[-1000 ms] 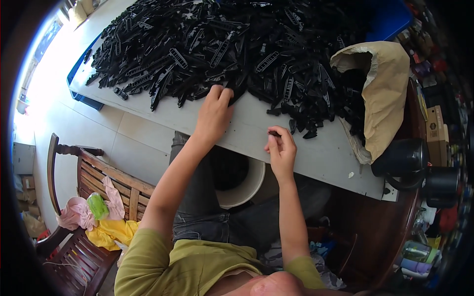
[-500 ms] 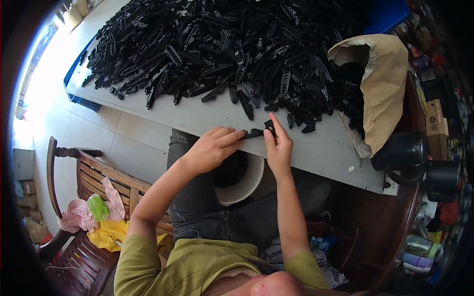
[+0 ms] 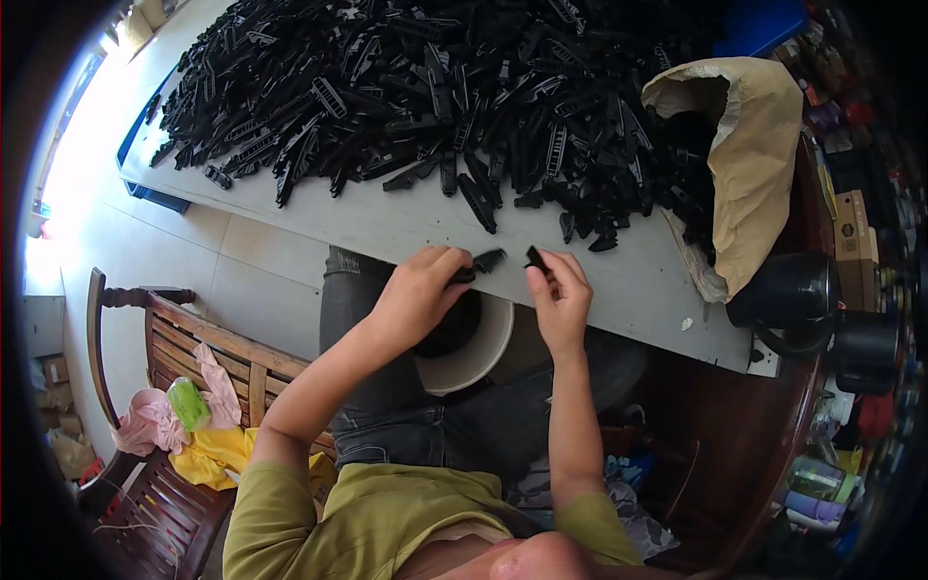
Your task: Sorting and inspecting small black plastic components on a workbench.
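Your left hand [image 3: 420, 290] held a long black plastic piece [image 3: 480, 263] in a closed grip at the near edge of the bench [image 3: 387, 227]. Your right hand [image 3: 559, 295] pinched a small black piece [image 3: 535, 257] just beside it, the two apart. Both sat above the white bucket [image 3: 478, 343], near the black heap [image 3: 435, 87].

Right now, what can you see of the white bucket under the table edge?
The white bucket is round and looks like plastic, with a plain rim and a dark inside; what it holds cannot be made out. It stands upright below the grey table's near edge, between the seated person's knees. The left hand, pinching a black plastic part, hides its upper left rim. The table edge covers its far side.
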Action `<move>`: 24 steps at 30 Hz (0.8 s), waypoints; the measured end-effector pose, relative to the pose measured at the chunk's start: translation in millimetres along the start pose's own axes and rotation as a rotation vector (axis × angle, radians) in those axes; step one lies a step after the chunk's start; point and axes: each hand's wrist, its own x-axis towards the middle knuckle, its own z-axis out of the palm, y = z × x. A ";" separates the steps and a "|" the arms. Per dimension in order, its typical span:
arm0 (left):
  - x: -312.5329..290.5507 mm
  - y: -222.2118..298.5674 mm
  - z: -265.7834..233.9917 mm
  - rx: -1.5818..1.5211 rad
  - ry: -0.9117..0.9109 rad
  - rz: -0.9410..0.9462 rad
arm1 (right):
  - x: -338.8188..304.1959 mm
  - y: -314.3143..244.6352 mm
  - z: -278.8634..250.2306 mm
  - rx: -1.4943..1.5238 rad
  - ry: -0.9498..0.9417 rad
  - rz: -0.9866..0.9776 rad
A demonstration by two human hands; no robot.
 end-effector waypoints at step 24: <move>24.7 -23.0 -15.4 0.014 -0.014 0.163 | 14.1 14.9 -46.7 -0.481 0.205 -0.036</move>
